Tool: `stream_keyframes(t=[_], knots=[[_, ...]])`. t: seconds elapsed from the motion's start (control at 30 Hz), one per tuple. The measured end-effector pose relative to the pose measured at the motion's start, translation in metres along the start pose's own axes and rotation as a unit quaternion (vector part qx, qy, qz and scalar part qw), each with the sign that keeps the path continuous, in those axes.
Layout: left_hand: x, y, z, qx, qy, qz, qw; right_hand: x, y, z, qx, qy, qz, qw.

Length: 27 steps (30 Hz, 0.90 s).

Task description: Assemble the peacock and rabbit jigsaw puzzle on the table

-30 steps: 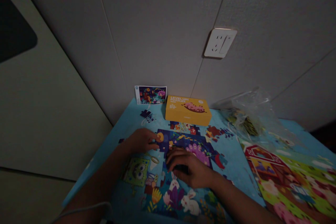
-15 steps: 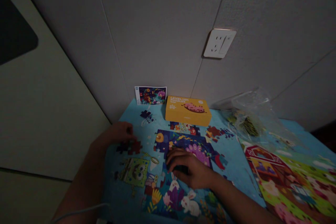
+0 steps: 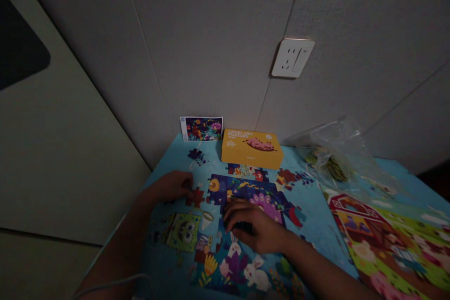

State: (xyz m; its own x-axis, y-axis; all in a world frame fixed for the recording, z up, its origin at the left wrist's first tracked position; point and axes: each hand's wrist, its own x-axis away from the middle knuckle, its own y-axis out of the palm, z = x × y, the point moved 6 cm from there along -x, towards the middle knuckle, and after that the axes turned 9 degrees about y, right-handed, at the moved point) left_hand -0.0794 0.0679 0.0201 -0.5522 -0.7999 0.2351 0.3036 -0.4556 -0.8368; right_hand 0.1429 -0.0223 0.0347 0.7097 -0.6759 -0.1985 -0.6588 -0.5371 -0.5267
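My left hand (image 3: 176, 184) is closed, its fingertips pinching the edge of a red puzzle piece (image 3: 195, 197) just above or on the blue table cover. Right of that piece lies a partly joined jigsaw puzzle (image 3: 242, 183) with dark blue sea scenery, a pink shell-like figure and white rabbits. Resting on the puzzle's middle is my right hand (image 3: 253, 224), its fingers bent and the thumb apart, with nothing visible in it. A dark piece is partly hidden under my left hand.
A yellow puzzle box (image 3: 251, 148) and a small picture card (image 3: 202, 129) stand against the wall. Loose joined pieces (image 3: 288, 178) lie near the box. To the right are a clear plastic bag (image 3: 330, 159) and a farm-scene puzzle (image 3: 390, 248). A white cable (image 3: 116, 281) crosses my left forearm.
My left hand has moved right with the red puzzle piece, bringing it close to the joined puzzle's left edge. My right hand has stayed nearly still.
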Motion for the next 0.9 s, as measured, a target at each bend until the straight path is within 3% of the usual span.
stream_keyframes(t=[0.6,0.8,0.9], knots=[[-0.01,0.005,-0.006,-0.012,0.023,0.05,0.998,0.001,0.001,0.002,0.011,-0.015,0.013,1.0],[-0.006,-0.013,-0.024,-0.084,-0.069,0.113,0.988,0.001,0.0,0.0,0.006,-0.012,0.016,1.0],[0.003,-0.023,-0.035,-0.084,-0.1,0.111,0.985,0.001,0.0,0.0,0.003,-0.016,0.019,1.0]])
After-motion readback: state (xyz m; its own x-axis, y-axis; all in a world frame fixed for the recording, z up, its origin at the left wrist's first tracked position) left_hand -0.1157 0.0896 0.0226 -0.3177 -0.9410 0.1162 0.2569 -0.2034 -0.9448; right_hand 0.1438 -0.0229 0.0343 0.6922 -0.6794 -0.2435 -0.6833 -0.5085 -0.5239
